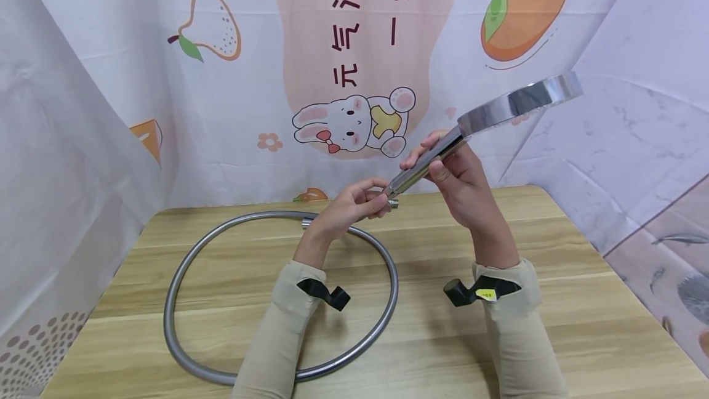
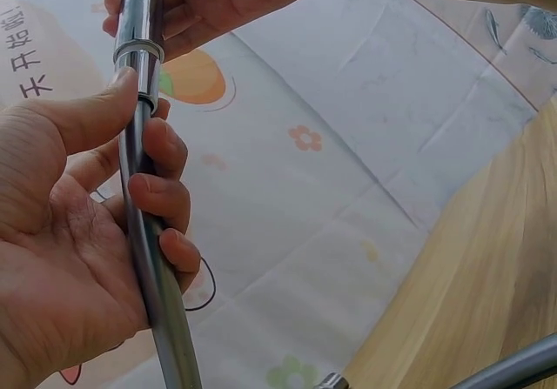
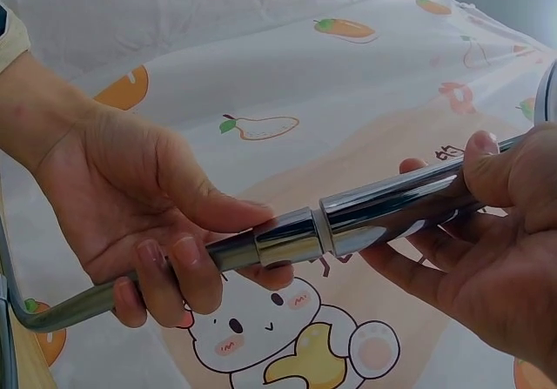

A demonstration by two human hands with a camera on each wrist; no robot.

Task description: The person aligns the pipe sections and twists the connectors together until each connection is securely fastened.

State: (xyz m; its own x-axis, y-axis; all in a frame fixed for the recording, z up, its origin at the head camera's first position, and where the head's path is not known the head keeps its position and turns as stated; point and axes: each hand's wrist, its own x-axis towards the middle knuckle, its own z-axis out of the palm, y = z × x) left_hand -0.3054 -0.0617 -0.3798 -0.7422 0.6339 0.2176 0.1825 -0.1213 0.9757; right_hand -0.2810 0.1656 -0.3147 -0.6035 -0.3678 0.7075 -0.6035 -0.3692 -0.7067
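Note:
A chrome shower head (image 1: 520,104) is raised above the table, its round face tilted up to the right. My right hand (image 1: 464,186) holds it by the handle (image 3: 405,202), thumb on one side and fingers on the other. Around the grey shower hose (image 2: 150,258) curl the fingers of my left hand (image 1: 354,205), just below its chrome connector (image 3: 290,237). That connector lines up with the handle's lower end, and a narrow pale ring shows between them in the right wrist view. The rest of the hose (image 1: 170,300) lies looped on the table.
The wood-grain table (image 1: 454,337) carries the hose loop, which passes under my left forearm. A small metal end (image 1: 394,204) shows just beyond my left hand. A printed curtain (image 1: 221,109) hangs behind the table and along its sides.

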